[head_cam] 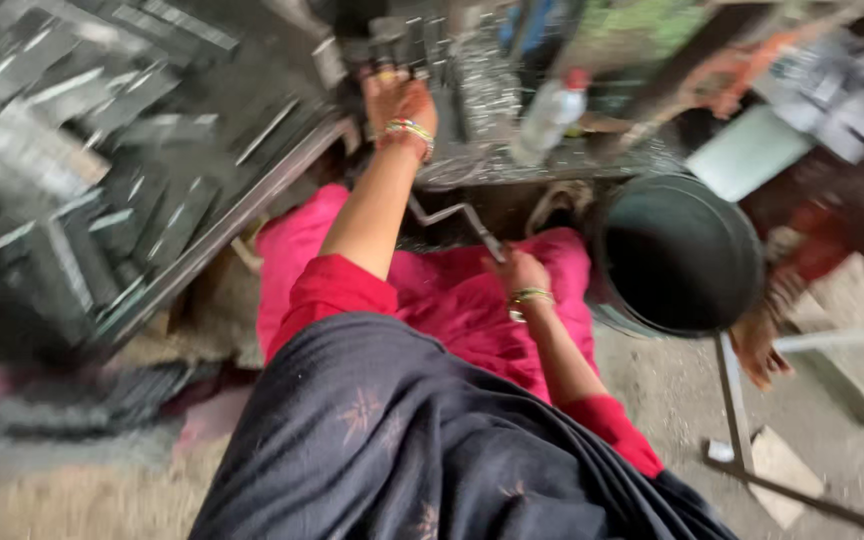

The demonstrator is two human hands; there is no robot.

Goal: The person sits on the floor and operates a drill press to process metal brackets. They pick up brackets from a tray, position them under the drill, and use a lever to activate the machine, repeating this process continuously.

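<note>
Near the frame's centre, the bent grey metal crank handle point(457, 218) runs diagonally from upper left to lower right; right hand point(518, 272) closes around its lower end, while left hand point(399, 102) presses blurred machine parts point(392, 45), fingers indistinct.

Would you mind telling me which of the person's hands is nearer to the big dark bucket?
The right hand, gripping the metal crank handle, sits just beside the dark bucket. The left hand is farther off, up at the machine.

Hemmed in left by stacked metal strips point(82, 170), right by a dark round bucket point(680, 255); plastic bottle point(549, 115) crowding the worktop point(552, 160); open floor point(852, 440) lower right.
</note>
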